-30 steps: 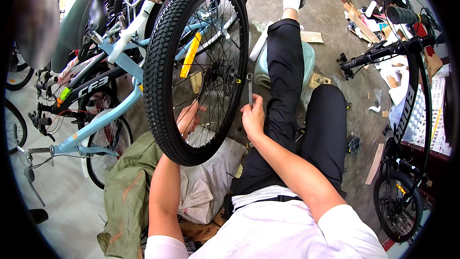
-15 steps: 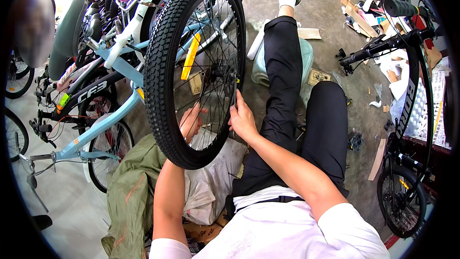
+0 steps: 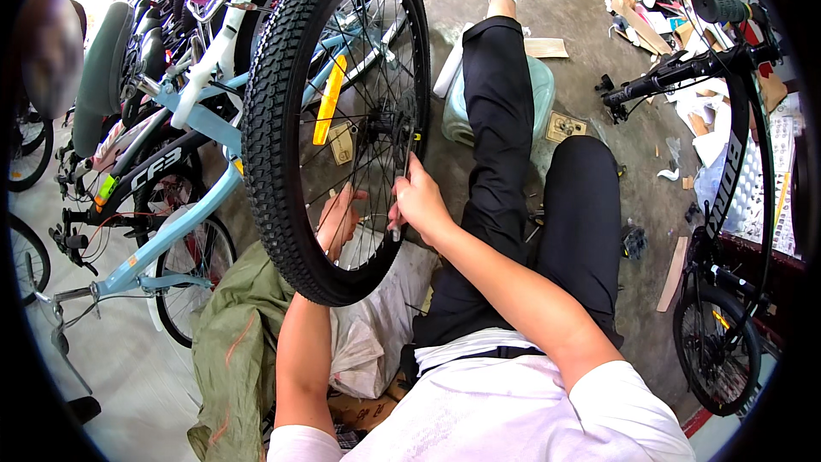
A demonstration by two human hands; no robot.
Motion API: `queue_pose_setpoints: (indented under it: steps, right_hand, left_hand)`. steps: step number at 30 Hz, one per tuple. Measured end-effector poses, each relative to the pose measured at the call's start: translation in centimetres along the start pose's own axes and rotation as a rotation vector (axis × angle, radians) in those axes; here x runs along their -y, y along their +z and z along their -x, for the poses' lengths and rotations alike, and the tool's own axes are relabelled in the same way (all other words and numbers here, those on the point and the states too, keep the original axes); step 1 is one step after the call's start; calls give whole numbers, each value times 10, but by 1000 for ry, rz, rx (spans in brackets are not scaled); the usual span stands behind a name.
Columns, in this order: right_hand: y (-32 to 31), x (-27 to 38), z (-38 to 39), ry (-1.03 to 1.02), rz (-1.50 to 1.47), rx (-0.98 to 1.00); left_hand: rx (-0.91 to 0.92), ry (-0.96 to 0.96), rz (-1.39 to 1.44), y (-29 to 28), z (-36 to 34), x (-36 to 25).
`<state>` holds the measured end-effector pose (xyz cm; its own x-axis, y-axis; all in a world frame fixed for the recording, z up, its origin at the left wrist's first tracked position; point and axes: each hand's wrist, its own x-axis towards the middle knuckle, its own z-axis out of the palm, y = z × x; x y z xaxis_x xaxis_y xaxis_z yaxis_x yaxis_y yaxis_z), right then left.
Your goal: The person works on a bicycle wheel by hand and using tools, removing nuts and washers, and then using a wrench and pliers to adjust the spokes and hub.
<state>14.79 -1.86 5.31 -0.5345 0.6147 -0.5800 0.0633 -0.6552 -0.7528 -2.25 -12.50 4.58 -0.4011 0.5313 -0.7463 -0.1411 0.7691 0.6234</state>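
Note:
A black-tyred bicycle wheel [image 3: 274, 120] with a yellow reflector [image 3: 329, 98] stands upright before me. My right hand [image 3: 417, 201] is closed on a silver wrench [image 3: 395, 229], held upright at the wheel's right side, its upper part toward the hub [image 3: 380, 127] and partly hidden by my fingers. My left hand [image 3: 340, 218] is behind the spokes in the lower part of the wheel, fingers curled; what they hold, if anything, is hidden.
Several parked bicycles [image 3: 150, 252] crowd the left. A black bicycle [image 3: 723, 171] stands at the right, near cardboard and packing scraps [image 3: 641, 21]. A green sack [image 3: 227, 338] and a pale sack [image 3: 368, 359] lie below the wheel. A blue-green plastic stool [image 3: 457, 107] is under my outstretched leg.
My right hand and the wrench have moved left and down to the wheel; the wrench now overlaps the hub side. The wheel has shifted slightly left in view, and my left hand stays behind the spokes.

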Motion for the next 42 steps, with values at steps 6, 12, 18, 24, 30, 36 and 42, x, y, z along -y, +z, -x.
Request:
queue_pose_setpoints:
  steps: [6,12,18,24,30,36,42]
  right_hand:
    - [-2,1,5,-48,301,-51]
    - [2,-41,-22,-159,394,-132]
    - [17,-42,9,23,80,-179]
    - [19,-77,5,234,30,-289]
    - [11,-126,-8,145,238,-374]
    - [17,-117,-10,50,325,-379]
    - [21,-107,-15,44,442,-375]
  left_hand:
    - [-21,4,32,5,4,2]
    - [5,28,87,8,2,9]
    - [-19,95,11,17,5,21]
    - [-29,124,-42,42,12,25]
    - [-47,203,137,57,-26,76]
    - [-24,153,255,50,-27,85]
    - [-9,135,273,46,-27,87]
